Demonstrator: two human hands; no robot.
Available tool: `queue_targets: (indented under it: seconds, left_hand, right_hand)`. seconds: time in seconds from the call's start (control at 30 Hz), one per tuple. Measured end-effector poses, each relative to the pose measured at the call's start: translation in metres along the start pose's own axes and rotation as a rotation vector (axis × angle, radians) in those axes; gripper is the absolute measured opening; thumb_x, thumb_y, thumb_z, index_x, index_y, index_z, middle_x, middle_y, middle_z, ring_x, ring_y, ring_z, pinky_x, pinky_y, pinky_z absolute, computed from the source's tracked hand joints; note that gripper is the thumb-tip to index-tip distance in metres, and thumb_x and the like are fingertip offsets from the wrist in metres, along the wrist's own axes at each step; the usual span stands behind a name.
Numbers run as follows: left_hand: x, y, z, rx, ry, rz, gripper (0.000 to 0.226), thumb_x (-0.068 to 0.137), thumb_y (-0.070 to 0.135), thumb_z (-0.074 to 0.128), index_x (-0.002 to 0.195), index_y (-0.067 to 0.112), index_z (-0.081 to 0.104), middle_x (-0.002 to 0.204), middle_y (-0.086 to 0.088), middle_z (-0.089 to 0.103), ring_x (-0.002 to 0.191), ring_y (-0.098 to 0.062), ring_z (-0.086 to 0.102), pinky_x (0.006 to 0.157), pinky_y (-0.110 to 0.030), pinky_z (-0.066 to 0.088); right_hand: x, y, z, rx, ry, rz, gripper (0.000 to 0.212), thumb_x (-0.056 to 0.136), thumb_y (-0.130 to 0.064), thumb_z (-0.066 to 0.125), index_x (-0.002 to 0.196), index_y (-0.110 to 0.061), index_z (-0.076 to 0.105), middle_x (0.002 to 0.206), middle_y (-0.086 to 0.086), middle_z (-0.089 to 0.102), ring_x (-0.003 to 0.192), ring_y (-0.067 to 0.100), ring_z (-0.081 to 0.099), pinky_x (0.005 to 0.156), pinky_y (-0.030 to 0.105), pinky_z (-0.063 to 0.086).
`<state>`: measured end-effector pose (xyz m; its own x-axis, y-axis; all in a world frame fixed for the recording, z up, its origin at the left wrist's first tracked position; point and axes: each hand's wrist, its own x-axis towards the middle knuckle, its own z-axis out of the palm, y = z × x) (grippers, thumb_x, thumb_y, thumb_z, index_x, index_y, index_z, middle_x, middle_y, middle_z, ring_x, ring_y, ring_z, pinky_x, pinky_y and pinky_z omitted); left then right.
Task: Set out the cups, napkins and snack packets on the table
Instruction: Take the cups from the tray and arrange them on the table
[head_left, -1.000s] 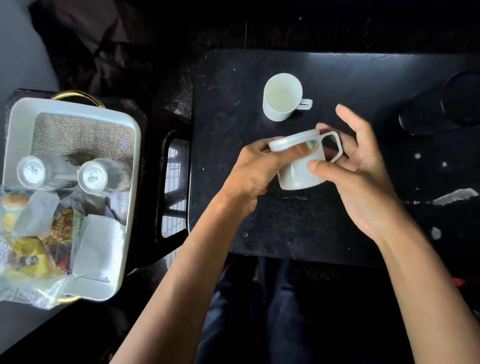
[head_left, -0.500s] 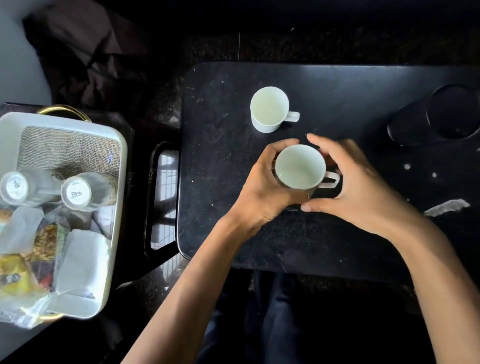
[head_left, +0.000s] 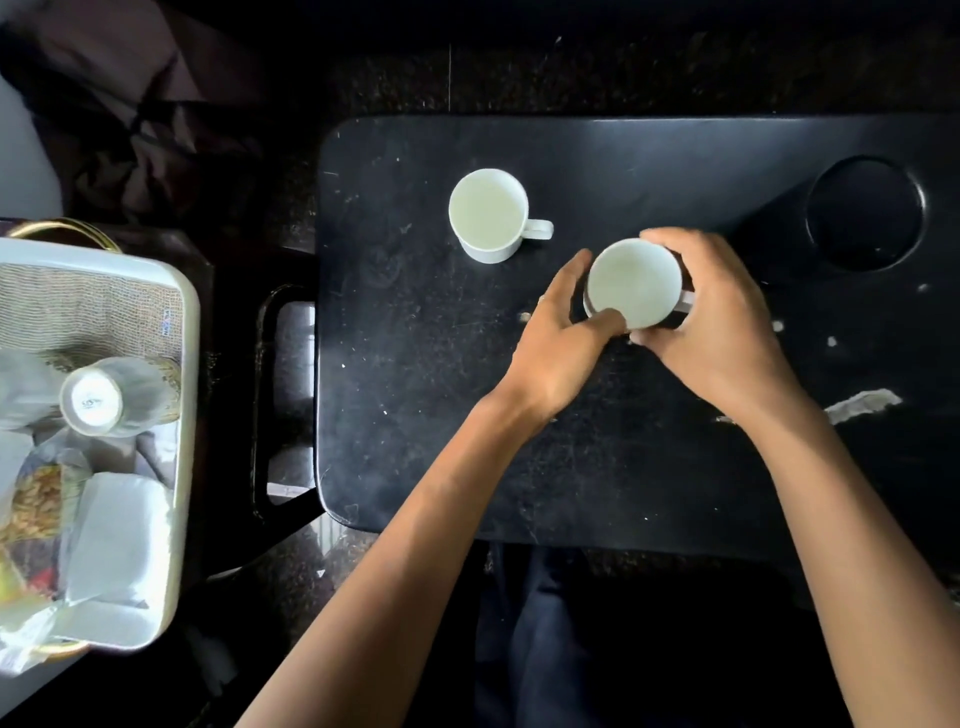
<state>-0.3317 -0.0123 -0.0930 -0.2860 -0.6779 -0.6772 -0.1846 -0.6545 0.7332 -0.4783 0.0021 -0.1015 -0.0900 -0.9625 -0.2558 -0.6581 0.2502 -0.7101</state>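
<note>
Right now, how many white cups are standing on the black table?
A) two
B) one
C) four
A: one cup stands alone with its mouth up, and a second cup sits on the table between the left hand and the right hand.

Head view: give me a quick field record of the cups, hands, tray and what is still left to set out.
cup on table: white cup upright, handle pointing right, standing free
cup in hands: second white cup upright, right of the first, over the black table
left hand: thumb on cup rim, fingers at its left side
right hand: wrapped round cup's right side, over the handle
tray: left of table, on a separate surface
still in tray: overturned cup, folded napkins, snack packet
cup contact with table: cannot tell
</note>
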Motion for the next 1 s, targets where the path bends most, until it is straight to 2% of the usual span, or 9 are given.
queue_targets:
  seconds: [0.13, 0.3, 0.43, 0.5, 0.67, 0.73, 0.83, 0.93, 1.0]
  left_hand:
    - [0.015, 0.002, 0.013, -0.033, 0.004, -0.035, 0.075, 0.09, 0.009, 0.055, 0.153, 0.023, 0.016, 0.154, 0.006, 0.033, 0.13, -0.002, 0.033, 0.108, -0.024, 0.028]
    - [0.034, 0.008, 0.024, -0.037, 0.052, -0.049, 0.078, 0.091, 0.014, 0.055, 0.153, 0.026, 0.009, 0.149, 0.002, 0.04, 0.136, -0.016, 0.04, 0.113, -0.032, 0.027]
    - [0.045, 0.007, 0.028, -0.027, 0.059, -0.053, 0.078, 0.09, 0.008, 0.053, 0.154, 0.022, 0.01, 0.147, 0.008, 0.038, 0.128, -0.004, 0.035, 0.106, -0.024, 0.025]
    - [0.048, 0.006, 0.03, -0.046, 0.064, -0.061, 0.079, 0.09, 0.003, 0.051, 0.154, 0.021, 0.009, 0.135, 0.013, 0.038, 0.12, 0.002, 0.032, 0.103, -0.021, 0.026]
    - [0.053, 0.004, 0.035, -0.041, 0.066, -0.056, 0.083, 0.089, -0.004, 0.049, 0.154, 0.021, 0.004, 0.127, 0.016, 0.039, 0.117, 0.002, 0.04, 0.112, -0.028, 0.029]
    - [0.053, 0.003, 0.037, -0.016, 0.043, -0.052, 0.084, 0.089, -0.002, 0.048, 0.154, 0.023, 0.001, 0.113, 0.026, 0.045, 0.097, 0.016, 0.053, 0.103, -0.021, 0.035]
    - [0.054, 0.0, 0.038, -0.008, 0.034, -0.044, 0.083, 0.091, -0.002, 0.047, 0.153, 0.024, -0.001, 0.109, 0.028, 0.042, 0.074, 0.031, 0.051, 0.081, -0.002, 0.038]
    - [0.053, 0.001, 0.039, -0.021, 0.044, -0.042, 0.083, 0.091, -0.004, 0.046, 0.153, 0.023, -0.002, 0.116, 0.022, 0.04, 0.082, 0.029, 0.052, 0.084, -0.002, 0.04]
    - [0.05, 0.004, 0.041, -0.019, 0.052, -0.042, 0.086, 0.09, -0.003, 0.048, 0.153, 0.023, -0.003, 0.135, 0.015, 0.038, 0.116, 0.014, 0.044, 0.105, -0.016, 0.032]
  right_hand:
    - [0.023, 0.012, -0.003, -0.019, 0.008, 0.0, 0.074, 0.063, 0.004, 0.077, 0.128, -0.018, 0.049, 0.129, 0.004, 0.052, 0.121, 0.023, 0.049, 0.096, 0.044, 0.046]
    - [0.044, 0.019, -0.002, -0.018, -0.007, -0.006, 0.071, 0.066, 0.0, 0.075, 0.13, -0.015, 0.048, 0.131, 0.004, 0.052, 0.122, 0.022, 0.048, 0.095, 0.042, 0.046]
    - [0.052, 0.026, -0.001, -0.022, -0.015, 0.005, 0.071, 0.066, 0.001, 0.075, 0.13, -0.013, 0.047, 0.131, 0.005, 0.052, 0.122, 0.022, 0.048, 0.095, 0.042, 0.046]
    - [0.053, 0.028, 0.0, -0.02, -0.008, 0.013, 0.071, 0.066, 0.001, 0.075, 0.13, -0.013, 0.047, 0.132, 0.004, 0.051, 0.122, 0.022, 0.048, 0.096, 0.04, 0.045]
    - [0.057, 0.033, 0.0, -0.004, -0.001, -0.003, 0.072, 0.068, 0.002, 0.073, 0.132, -0.013, 0.045, 0.134, 0.003, 0.05, 0.123, 0.022, 0.047, 0.096, 0.038, 0.045]
    - [0.059, 0.035, -0.002, -0.012, -0.009, -0.014, 0.072, 0.067, 0.003, 0.071, 0.132, -0.014, 0.045, 0.134, 0.003, 0.051, 0.124, 0.023, 0.047, 0.097, 0.039, 0.045]
    - [0.061, 0.037, -0.003, -0.026, -0.025, -0.023, 0.073, 0.068, 0.003, 0.07, 0.134, -0.016, 0.044, 0.136, 0.002, 0.049, 0.125, 0.022, 0.046, 0.098, 0.038, 0.044]
    - [0.06, 0.039, -0.002, -0.042, -0.037, -0.034, 0.074, 0.07, 0.0, 0.07, 0.136, -0.017, 0.041, 0.139, 0.003, 0.047, 0.127, 0.024, 0.044, 0.1, 0.036, 0.042]
    - [0.059, 0.041, -0.001, -0.078, -0.053, -0.036, 0.079, 0.072, -0.001, 0.071, 0.14, -0.018, 0.035, 0.143, 0.003, 0.043, 0.129, 0.026, 0.041, 0.103, 0.037, 0.038]
